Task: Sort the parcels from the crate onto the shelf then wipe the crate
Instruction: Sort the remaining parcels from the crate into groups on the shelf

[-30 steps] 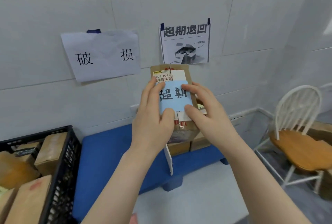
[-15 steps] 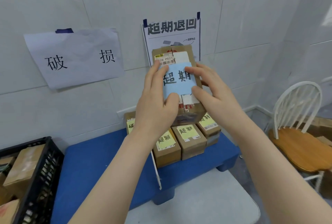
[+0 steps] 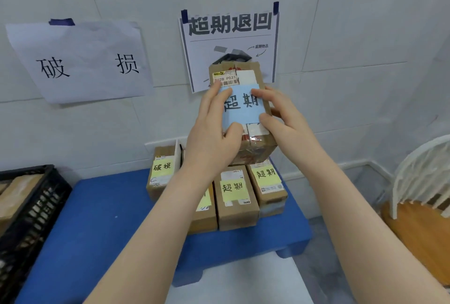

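A brown cardboard parcel (image 3: pixel 253 77) with a blue handwritten note is held in the air in front of the wall, above the parcels on the blue shelf (image 3: pixel 102 218). My left hand (image 3: pixel 214 130) grips its left side and my right hand (image 3: pixel 280 118) grips its right side. Beneath it on the shelf stand several brown parcels with yellow notes (image 3: pixel 235 194), and one more parcel (image 3: pixel 162 174) sits left of a thin white divider (image 3: pixel 179 152). The black crate (image 3: pixel 36 208) at the left edge holds more brown parcels.
Two paper signs are taped to the white tiled wall, a handwritten one (image 3: pixel 80 62) at left and a printed one (image 3: pixel 229 35) behind the held parcel. A white chair with a wooden seat (image 3: pixel 418 225) stands at the right. Grey floor lies below the shelf.
The view has moved closer to the shelf and wall, so the stacked parcels now show fully below. Both hands have carried the parcel forward, still gripping it the same way.
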`<control>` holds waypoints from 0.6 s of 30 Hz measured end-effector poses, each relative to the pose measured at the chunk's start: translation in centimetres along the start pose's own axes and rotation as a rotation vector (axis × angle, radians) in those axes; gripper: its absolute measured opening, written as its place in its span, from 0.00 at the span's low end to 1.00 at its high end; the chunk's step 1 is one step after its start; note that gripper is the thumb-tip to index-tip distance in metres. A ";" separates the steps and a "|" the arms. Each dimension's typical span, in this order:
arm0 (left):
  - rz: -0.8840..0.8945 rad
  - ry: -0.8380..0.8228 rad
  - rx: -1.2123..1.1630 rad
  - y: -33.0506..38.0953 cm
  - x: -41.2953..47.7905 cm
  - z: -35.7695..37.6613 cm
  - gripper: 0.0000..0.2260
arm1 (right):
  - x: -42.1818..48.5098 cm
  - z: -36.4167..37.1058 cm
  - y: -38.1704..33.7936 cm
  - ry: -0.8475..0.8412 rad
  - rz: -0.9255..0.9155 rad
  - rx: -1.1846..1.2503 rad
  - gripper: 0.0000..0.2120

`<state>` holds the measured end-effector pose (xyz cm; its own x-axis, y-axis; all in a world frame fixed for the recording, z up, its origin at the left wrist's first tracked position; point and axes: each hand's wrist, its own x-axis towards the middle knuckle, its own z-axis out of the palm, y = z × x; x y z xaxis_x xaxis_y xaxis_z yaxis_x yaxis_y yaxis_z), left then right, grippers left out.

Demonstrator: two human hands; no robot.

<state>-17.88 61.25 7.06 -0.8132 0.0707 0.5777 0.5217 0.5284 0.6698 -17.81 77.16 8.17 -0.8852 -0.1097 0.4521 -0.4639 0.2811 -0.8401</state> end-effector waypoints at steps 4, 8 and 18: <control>-0.060 0.017 0.010 -1.0 1.5 1.0 0.28 | 2.7 -0.8 2.2 -0.075 -0.015 -0.004 0.20; -0.123 0.037 0.097 -2.9 2.7 0.6 0.27 | 4.8 1.1 4.3 -0.111 0.006 0.073 0.21; -0.304 -0.026 0.095 -13.7 4.3 0.8 0.23 | 9.0 8.8 12.4 -0.233 0.179 0.092 0.20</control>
<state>-28.71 54.96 0.02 -0.9352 -0.0817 0.3445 0.2282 0.6048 0.7630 -31.89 71.31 -0.82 -0.9322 -0.2854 0.2226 -0.2920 0.2294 -0.9285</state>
